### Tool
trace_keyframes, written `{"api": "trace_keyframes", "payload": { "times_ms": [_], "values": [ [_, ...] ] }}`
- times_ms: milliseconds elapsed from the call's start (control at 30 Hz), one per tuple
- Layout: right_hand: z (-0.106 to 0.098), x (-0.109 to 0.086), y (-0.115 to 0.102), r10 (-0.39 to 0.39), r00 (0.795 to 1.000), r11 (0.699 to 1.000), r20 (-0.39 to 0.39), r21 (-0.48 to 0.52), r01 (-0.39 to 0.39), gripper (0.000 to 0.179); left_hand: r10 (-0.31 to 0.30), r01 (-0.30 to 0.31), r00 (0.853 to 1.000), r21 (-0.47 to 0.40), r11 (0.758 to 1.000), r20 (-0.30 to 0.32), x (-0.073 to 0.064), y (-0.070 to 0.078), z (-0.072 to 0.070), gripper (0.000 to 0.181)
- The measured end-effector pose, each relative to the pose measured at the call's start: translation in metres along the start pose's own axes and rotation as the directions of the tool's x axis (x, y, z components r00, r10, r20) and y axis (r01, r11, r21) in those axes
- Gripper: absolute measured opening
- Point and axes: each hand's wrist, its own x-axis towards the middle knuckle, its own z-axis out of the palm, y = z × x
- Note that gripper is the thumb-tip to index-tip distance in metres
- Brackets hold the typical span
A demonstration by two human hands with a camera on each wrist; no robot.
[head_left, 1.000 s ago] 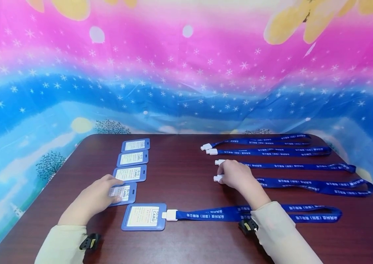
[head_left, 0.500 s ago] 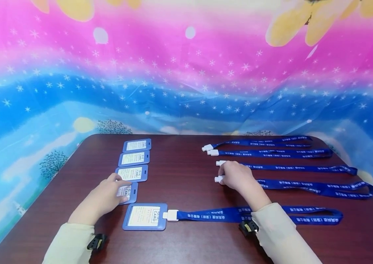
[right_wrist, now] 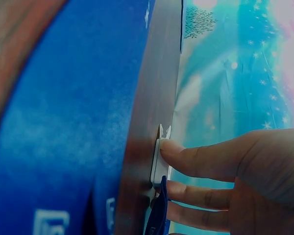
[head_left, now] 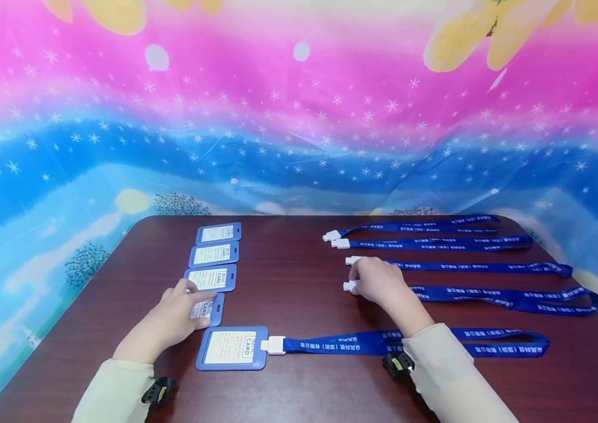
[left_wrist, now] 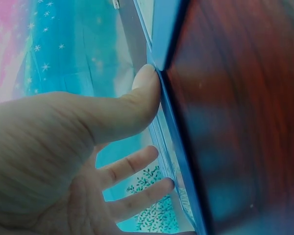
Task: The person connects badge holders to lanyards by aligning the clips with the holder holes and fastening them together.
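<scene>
Left hand (head_left: 168, 317) touching blue badge holder (head_left: 210, 309); right hand (head_left: 379, 281) holding white clip (head_left: 350, 286) of blue lanyard (head_left: 468, 294), brown table (head_left: 288, 282) beneath.

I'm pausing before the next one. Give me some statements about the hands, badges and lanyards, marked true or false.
1. The left hand touches an unclipped card holder. True.
2. The right hand pinches a white clip. True.
3. That clip is already fastened to a card holder. False: its end is free.
4. Five blue lanyards are in view. True.
5. All five card holders are joined to lanyards. False: only the nearest card holder is.
</scene>
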Motion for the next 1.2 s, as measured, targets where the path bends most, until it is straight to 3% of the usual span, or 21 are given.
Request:
{"api": "trace_keyframes", "payload": {
  "times_ms": [600,833,1200],
  "values": [
    [0.001,-0.003,0.001,0.007,1.000,1.000,-0.016,-0.007,-0.007,0.017,-0.003,0.004,1.000,0.033,0.999,-0.027,0.001,0.026,0.006,0.056],
    [0.001,-0.001,0.001,-0.003,1.000,1.000,-0.012,-0.020,0.003,0.017,0.017,-0.016,1.000,0.032,0.999,-0.003,0.002,0.035,0.009,0.056],
    [0.000,0.001,0.001,-0.016,1.000,1.000,-0.003,-0.019,0.016,0.017,0.050,-0.050,0.998,0.002,0.999,0.026,0.016,0.054,0.008,0.053]
  ]
}}
